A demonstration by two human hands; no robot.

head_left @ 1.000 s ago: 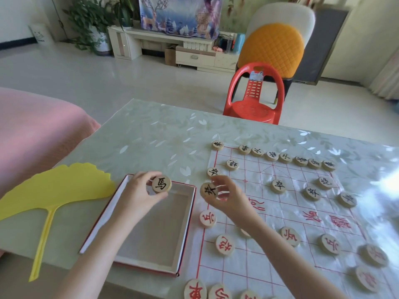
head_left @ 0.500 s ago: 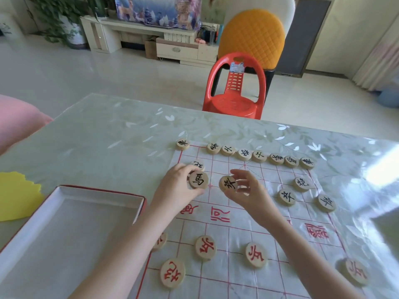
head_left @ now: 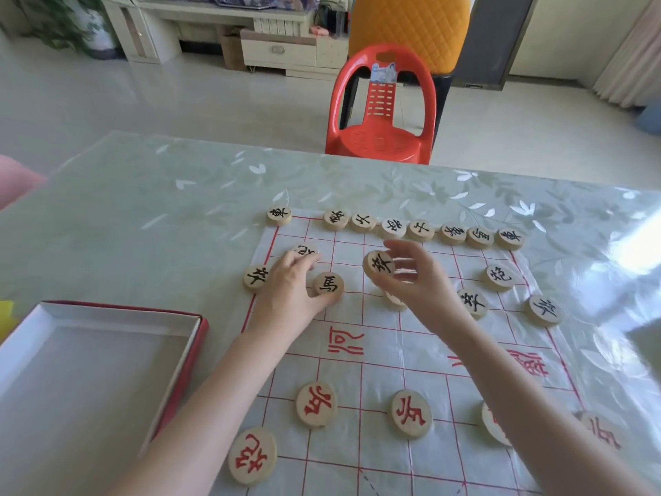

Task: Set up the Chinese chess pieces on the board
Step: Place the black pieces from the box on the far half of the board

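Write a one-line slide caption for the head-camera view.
Left hand holds the black horse piece, right hand a second black piece, over the partly set chess board.

A single wide-angle camera worn on the head looks forward and down from the near side of a glossy pale-green leaf-patterned table (head_left: 161,216), close over a clear plastic chess sheet with a red grid (head_left: 379,366). Both bare forearms enter from the bottom edge. The left hand (head_left: 289,291), holding a round wooden disc with a black character (head_left: 329,285), and the right hand (head_left: 422,281), pinching a second such disc (head_left: 380,263), sit mid-frame. The view faces a red plastic chair (head_left: 381,137) across the table.
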